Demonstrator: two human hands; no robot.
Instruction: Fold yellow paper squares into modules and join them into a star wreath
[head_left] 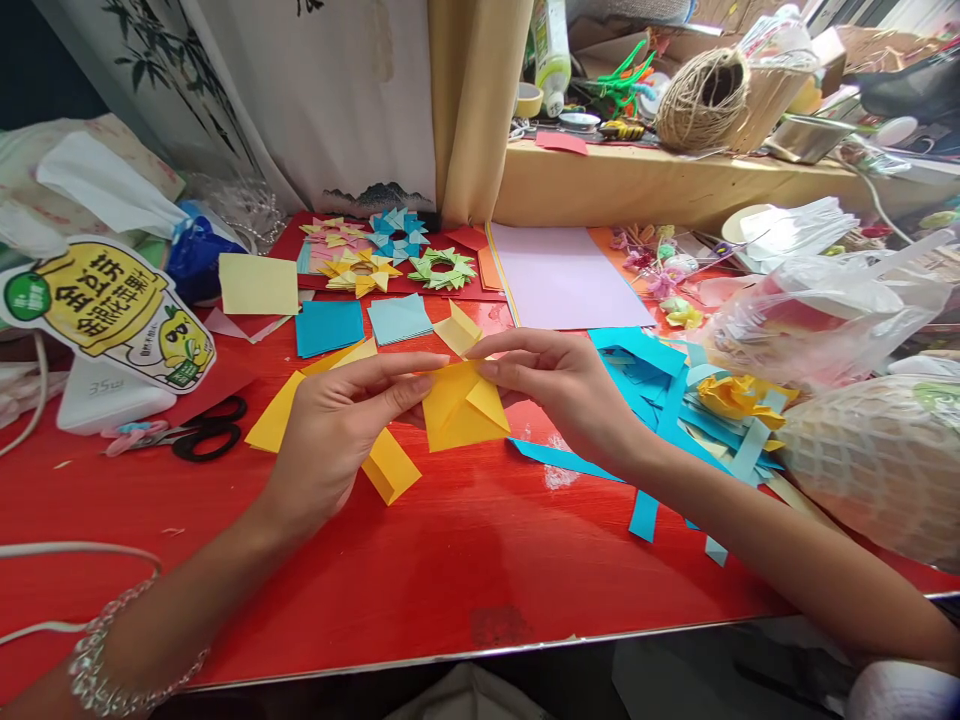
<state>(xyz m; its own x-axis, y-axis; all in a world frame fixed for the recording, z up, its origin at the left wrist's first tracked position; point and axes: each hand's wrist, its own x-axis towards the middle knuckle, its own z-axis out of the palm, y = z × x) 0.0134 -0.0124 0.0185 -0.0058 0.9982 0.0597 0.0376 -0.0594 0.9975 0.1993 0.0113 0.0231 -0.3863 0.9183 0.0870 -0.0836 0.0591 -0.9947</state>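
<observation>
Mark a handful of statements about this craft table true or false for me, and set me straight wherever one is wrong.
1. The left hand and the right hand both hold the folded yellow paper. True.

2. The scissors lie to the right of both hands. False: they lie to the left of the hands.

3. Blue paper strips lie to the right of the folded yellow paper. True.

4. The tabletop is green. False: it is red.

5. A folded green paper ring lies beyond the hands. True.

6. The beaded bracelet is on the right wrist. False: it is on the left wrist.
</observation>
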